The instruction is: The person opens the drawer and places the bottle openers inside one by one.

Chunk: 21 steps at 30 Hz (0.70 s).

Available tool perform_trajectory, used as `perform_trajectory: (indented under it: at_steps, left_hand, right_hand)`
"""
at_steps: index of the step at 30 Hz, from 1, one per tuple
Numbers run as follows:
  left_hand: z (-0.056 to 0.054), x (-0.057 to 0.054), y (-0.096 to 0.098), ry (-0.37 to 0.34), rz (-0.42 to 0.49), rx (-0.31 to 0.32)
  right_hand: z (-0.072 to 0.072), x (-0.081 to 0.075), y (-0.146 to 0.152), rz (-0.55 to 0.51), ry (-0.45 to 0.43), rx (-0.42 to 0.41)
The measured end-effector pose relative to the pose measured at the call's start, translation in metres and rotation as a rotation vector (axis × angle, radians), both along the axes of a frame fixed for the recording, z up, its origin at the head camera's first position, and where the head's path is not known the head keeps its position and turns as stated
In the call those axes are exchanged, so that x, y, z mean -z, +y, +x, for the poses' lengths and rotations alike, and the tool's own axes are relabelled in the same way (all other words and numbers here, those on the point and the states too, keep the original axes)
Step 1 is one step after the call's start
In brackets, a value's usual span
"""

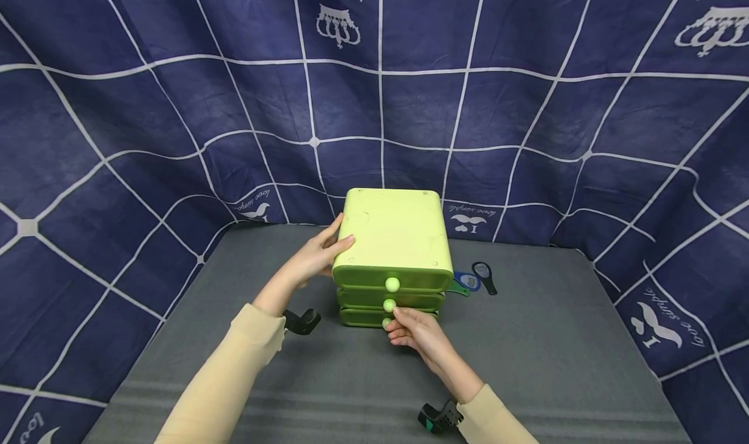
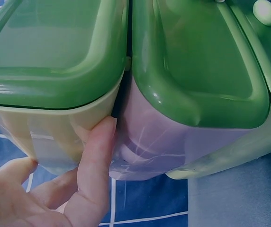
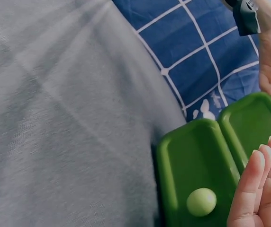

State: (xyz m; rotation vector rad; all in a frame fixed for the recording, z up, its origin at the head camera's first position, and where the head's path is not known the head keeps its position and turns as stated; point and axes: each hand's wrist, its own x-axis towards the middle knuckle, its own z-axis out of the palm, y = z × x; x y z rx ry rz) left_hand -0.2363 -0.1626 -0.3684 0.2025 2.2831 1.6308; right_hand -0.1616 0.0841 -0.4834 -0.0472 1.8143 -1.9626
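The yellow-green drawer box (image 1: 392, 229) stands on the grey table (image 1: 556, 340), near the curtain (image 1: 421, 112). The left hand (image 1: 316, 255) rests against its left side, thumb and fingers spread, not closed around it. The right hand (image 1: 421, 337) seems to have its grip on the middle knob (image 1: 389, 305), pinching it. The box is probably stiff, smooth plastic and rather light, so it may slide if nobody steadies it; the round knobs look slightly slippery, but they are the good place for holding. The drawers' inside is hidden, the right wrist view does not show the thumb, and the box partly covers a blue tool (image 1: 470, 281).
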Motion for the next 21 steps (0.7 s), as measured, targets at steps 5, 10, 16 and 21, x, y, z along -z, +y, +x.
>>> perform_trajectory:
  at_steps: [5, 10, 16, 21]
  left_hand:
    - [0.0, 0.0, 0.0, 0.003, 0.0, 0.001]
    - [0.0, 0.0, 0.0, 0.006, -0.007, -0.003]
    - [0.0, -0.001, 0.001, 0.006, -0.016, -0.01]
    - [0.0, -0.001, 0.001, 0.007, -0.025, -0.013]
  right_hand:
    - [0.007, 0.008, 0.006, 0.046, -0.036, -0.01]
    - [0.009, 0.021, 0.008, 0.06, -0.073, -0.012]
    - [0.007, 0.033, 0.006, 0.039, -0.103, -0.017]
    - [0.007, 0.038, 0.003, 0.022, -0.13, -0.016]
